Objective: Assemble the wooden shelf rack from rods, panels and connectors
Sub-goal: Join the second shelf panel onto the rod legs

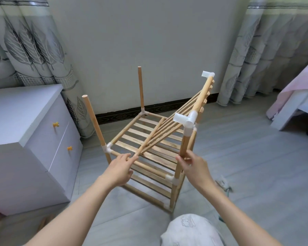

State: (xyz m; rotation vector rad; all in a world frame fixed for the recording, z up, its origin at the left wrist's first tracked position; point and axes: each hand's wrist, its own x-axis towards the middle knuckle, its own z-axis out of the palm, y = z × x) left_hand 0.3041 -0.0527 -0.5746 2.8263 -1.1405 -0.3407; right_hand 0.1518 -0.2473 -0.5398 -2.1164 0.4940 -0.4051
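My left hand (pixel 120 170) pinches the low end of the tilted slatted panel (pixel 169 125), while my right hand (pixel 194 166) curls round the near right rod (pixel 182 151) just under its white connector (pixel 186 121). Beyond my fingers stands the rack (pixel 149 148) — two bare rods (pixel 140 87) upright at its left side.

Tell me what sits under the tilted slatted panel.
Under the tilted slatted panel lies a level slatted shelf on the rack, with another slatted shelf lower down. The left hand holds the panel's low end. The floor beneath the rack is mostly covered.
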